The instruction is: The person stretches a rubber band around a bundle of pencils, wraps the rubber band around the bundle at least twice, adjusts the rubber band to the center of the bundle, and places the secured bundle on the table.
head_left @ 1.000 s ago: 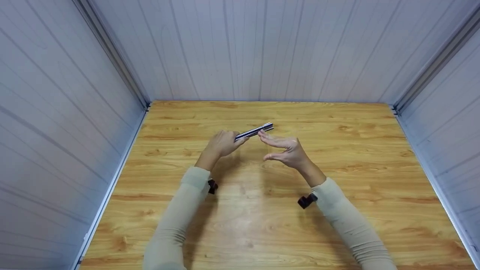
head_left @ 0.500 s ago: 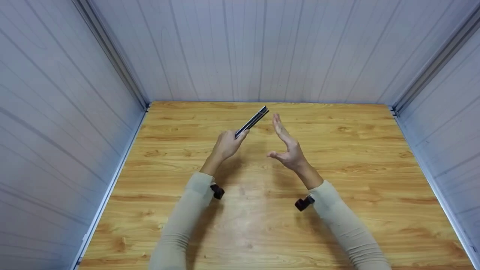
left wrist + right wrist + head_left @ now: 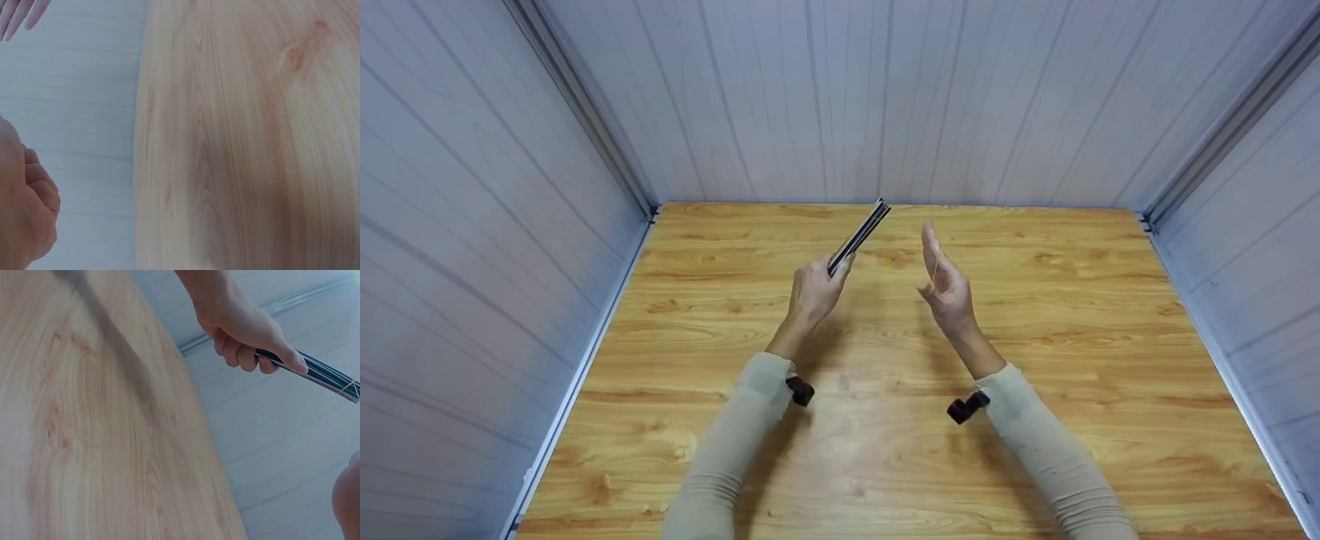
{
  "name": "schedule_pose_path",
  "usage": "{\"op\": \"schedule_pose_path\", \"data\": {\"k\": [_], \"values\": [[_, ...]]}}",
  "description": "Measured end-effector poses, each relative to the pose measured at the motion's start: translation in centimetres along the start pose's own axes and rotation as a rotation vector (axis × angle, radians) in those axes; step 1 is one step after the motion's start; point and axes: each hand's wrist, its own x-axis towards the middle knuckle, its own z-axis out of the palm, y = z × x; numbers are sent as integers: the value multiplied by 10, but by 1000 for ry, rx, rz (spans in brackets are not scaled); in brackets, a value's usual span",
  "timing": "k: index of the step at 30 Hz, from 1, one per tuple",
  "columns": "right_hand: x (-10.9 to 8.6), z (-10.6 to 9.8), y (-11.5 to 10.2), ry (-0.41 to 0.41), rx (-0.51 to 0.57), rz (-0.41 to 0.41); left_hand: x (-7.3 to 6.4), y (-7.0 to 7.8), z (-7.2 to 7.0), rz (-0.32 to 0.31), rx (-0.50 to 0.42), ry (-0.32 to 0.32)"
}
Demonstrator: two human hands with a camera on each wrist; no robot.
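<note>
My left hand (image 3: 816, 289) grips the near end of a bundle of slim dark sticks with pale edges (image 3: 861, 236). The bundle is raised above the table and slants away to the right. In the right wrist view, a thin yellow band (image 3: 350, 386) crosses near the bundle's far end. My right hand (image 3: 949, 296) is held up to the right, apart from the bundle, with straight fingers and the thumb out. A thin yellowish strand (image 3: 936, 266) shows between its thumb and fingers. In the left wrist view, the curled left hand (image 3: 31, 205) hides the bundle.
Below both hands lies a wood-grain table (image 3: 855, 450). Pale panel walls enclose it at the back (image 3: 840, 97), left (image 3: 472, 247) and right (image 3: 1252, 225). Small black cameras hang under the left wrist (image 3: 800, 391) and right wrist (image 3: 967, 407).
The right hand has drawn back from the bundle's far end, to the right, and its fingers now point upward. The left hand has swung the bundle to a steeper slant.
</note>
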Motion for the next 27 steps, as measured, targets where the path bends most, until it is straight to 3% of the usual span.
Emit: {"op": "schedule_pose_path", "data": {"k": [6,18,23,27], "values": [[0,-7,1,53,74,94,-4,0,-3,128,76,28],[6,-19,2,25,183,95,-3,-6,-20,551,381,93],[6,-21,2,18,182,101,-2,-6,-30,699,501,77],[8,-23,2,-13,161,108,0,-3,-35,762,545,41]]}}
